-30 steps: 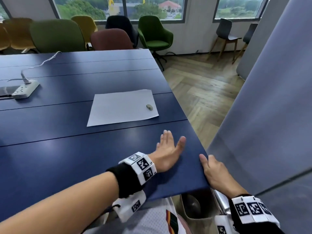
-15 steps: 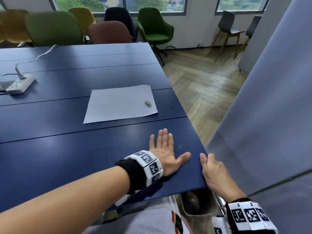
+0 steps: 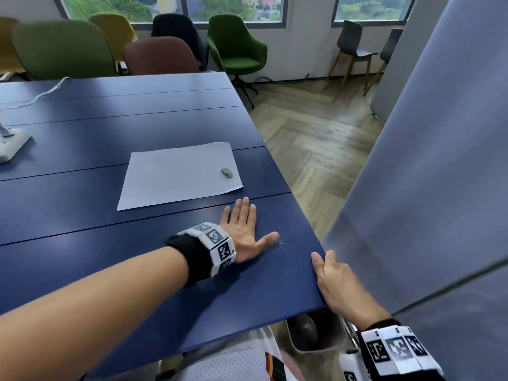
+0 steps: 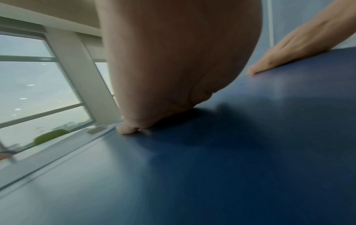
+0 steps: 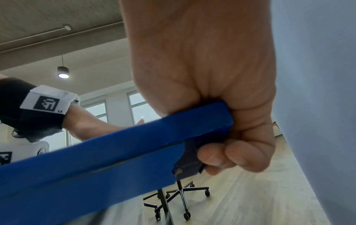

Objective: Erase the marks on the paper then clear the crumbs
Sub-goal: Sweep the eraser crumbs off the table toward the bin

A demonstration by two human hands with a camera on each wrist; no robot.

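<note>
Left hand (image 3: 242, 232) lies flat, fingers straight, on the tabletop (image 3: 82, 243); paper (image 3: 178, 174) at its 11 o'clock; right hand (image 3: 336, 284) grips the tabletop's corner.

A dark blue tabletop (image 3: 82, 243) made of long boards with thin seams between them carries everything here. A white sheet of paper (image 3: 176, 177) lies flat on it near the right edge, and a small grey eraser (image 3: 227, 172) rests on the paper's right part. At the far left sits a white power strip (image 3: 11, 145) with a white cable (image 3: 41, 94) trailing away across the boards. The left hand (image 3: 244, 232) lies flat, palm down, fingers straight, just in front of the paper. A few pale crumbs (image 3: 282, 242) lie beside its thumb. The right hand (image 3: 334, 281) grips the tabletop's near right corner, fingers curled beneath the edge.
</note>
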